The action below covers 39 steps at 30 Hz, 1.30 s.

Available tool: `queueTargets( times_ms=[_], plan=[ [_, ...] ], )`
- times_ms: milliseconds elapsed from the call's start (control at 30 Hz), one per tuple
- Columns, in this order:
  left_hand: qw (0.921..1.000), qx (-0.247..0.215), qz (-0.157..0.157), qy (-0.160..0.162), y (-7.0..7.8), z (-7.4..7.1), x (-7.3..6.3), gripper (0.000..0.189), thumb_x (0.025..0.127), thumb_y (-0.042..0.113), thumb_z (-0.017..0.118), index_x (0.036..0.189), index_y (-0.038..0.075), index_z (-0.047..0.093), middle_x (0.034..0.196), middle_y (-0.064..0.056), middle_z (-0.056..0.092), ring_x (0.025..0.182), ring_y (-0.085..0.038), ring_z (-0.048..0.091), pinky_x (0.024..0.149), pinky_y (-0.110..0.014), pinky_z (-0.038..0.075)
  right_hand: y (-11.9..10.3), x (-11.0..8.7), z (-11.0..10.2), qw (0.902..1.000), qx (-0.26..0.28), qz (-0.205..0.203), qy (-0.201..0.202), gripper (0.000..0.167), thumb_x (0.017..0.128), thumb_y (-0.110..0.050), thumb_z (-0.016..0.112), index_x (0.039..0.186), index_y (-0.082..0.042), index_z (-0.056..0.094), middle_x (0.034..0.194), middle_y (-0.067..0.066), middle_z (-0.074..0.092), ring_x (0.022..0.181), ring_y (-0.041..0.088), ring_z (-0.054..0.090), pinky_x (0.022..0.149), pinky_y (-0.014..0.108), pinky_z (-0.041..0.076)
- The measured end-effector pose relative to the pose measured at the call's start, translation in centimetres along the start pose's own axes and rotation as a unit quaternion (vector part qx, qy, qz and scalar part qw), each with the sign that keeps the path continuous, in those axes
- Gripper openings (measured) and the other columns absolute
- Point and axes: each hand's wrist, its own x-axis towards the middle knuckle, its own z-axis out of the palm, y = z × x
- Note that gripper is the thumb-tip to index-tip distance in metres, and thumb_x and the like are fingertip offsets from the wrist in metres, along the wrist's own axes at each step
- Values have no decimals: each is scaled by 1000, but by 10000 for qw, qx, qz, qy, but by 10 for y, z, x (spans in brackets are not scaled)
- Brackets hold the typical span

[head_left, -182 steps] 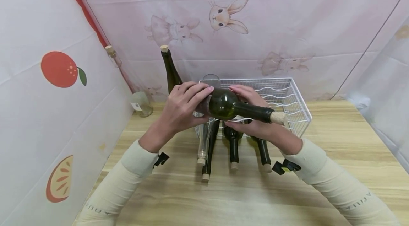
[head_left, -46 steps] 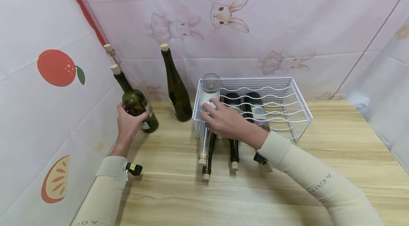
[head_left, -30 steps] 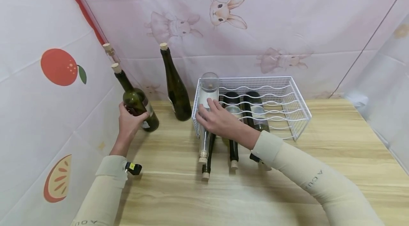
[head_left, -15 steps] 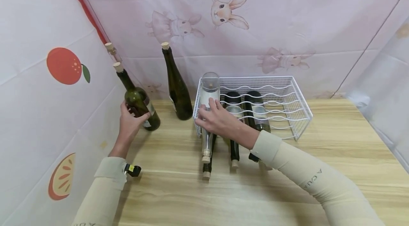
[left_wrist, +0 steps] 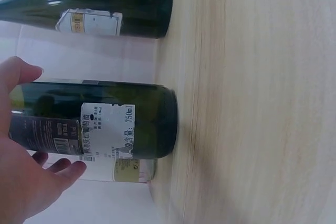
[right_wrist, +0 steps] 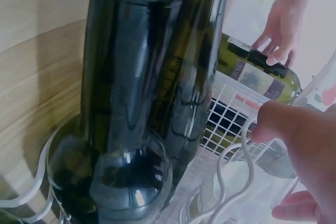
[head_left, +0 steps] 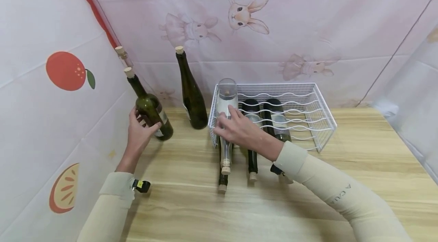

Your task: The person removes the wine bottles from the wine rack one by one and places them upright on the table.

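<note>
A corked green wine bottle [head_left: 149, 109] stands upright on the table at left. Around its body lies my left hand [head_left: 137, 131]; in the left wrist view its thumb and fingers stand slightly off the green glass [left_wrist: 152, 121]. My right hand [head_left: 241, 129] holds a clear corked glass bottle [head_left: 227, 91] with curled fingers. That bottle lies in the left end of the white wire wine rack [head_left: 325, 116], neck pointing towards me. In the right wrist view my right hand [right_wrist: 299, 150] is beside the wavy wires, partly hiding the clear bottle.
A taller green bottle [head_left: 193, 95] stands between the left hand and the rack. A corked clear bottle [head_left: 124, 56] is behind in the left corner. Dark bottles lie in the rack, with corked necks [head_left: 252, 162] overhanging the wooden table [head_left: 267, 211]. Cloth walls close off left and back.
The green bottle went from both hands above the rack to standing at left. Lately the clear bottle's neck has swung right under my right hand, and my left hand has loosened from the green bottle.
</note>
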Motion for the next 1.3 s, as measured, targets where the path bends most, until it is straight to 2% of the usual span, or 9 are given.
queueTargets(
  times_ms=[233, 433, 533, 567, 633, 833, 967, 1133, 1300],
  plan=[
    [9995, -92, 22, 294, 3, 1, -3, 111, 87, 26, 81, 167, 23, 4, 170, -14, 23, 152, -38, 36, 123, -58, 35, 12, -3, -9, 9988, -2, 214, 443, 19, 95, 2, 62, 110, -9, 62, 110, 19, 67, 99, 46, 67, 82, 44, 65],
    [9968, -151, 264, 736, 9, 2, -7, 109, 85, 26, 84, 167, 23, 11, 170, -9, 27, 155, -31, 33, 124, -55, 36, 23, -5, -14, 9961, 90, 199, 858, 19, 96, 2, 52, 107, -6, 64, 101, 20, 67, 94, 46, 69, 79, 44, 65],
    [9954, -171, 388, 860, 13, 2, -9, 108, 84, 27, 85, 166, 24, 14, 170, -9, 27, 156, -28, 31, 125, -53, 35, 29, -7, -16, 9938, 161, 242, 1075, 17, 99, -4, 49, 106, -4, 64, 98, 21, 66, 93, 46, 70, 78, 44, 66],
    [9949, -172, 438, 891, 14, 3, -10, 108, 84, 27, 85, 166, 25, 15, 170, -9, 27, 157, -27, 30, 126, -53, 34, 30, -7, -17, 9926, 202, 265, 1165, 16, 99, -5, 49, 106, -4, 64, 98, 21, 66, 92, 47, 70, 75, 44, 66],
    [9937, -134, 557, 962, 17, 3, -12, 106, 84, 27, 85, 165, 24, 17, 171, -8, 26, 157, -26, 30, 126, -52, 34, 33, -8, -19, 9911, 178, 271, 1294, 14, 99, -5, 51, 106, -3, 64, 99, 23, 67, 93, 47, 71, 77, 45, 66],
    [9903, 67, 826, 1116, 23, 7, -14, 103, 84, 26, 84, 165, 24, 20, 171, -2, 26, 157, -27, 29, 124, -53, 36, 39, -13, -24, 9846, 526, 468, 1598, 12, 100, -8, 57, 108, -4, 65, 104, 25, 69, 95, 48, 73, 67, 44, 66],
    [9882, 136, 928, 1209, 26, 9, -16, 102, 84, 26, 84, 165, 23, 21, 171, -1, 26, 157, -27, 27, 125, -52, 36, 43, -17, -26, 9800, 782, 534, 1753, 16, 98, -13, 62, 111, -4, 66, 107, 26, 70, 97, 49, 73, 70, 46, 65],
    [9795, 271, 1315, 1499, 31, 13, -18, 104, 81, 25, 87, 164, 18, 25, 169, -7, 27, 156, -21, 28, 125, -51, 35, 47, -21, -30, 9738, 953, 637, 1965, 24, 90, -16, 74, 111, -4, 67, 108, 26, 70, 101, 47, 72, 65, 44, 65],
    [9660, 488, 1735, 1853, 38, 17, -20, 106, 78, 26, 90, 162, 11, 29, 167, -12, 30, 155, -23, 28, 128, -48, 29, 50, -26, -34, 9691, 1166, 715, 2051, 37, 83, -18, 83, 114, -4, 68, 108, 27, 70, 104, 48, 72, 75, 46, 65]
  ],
)
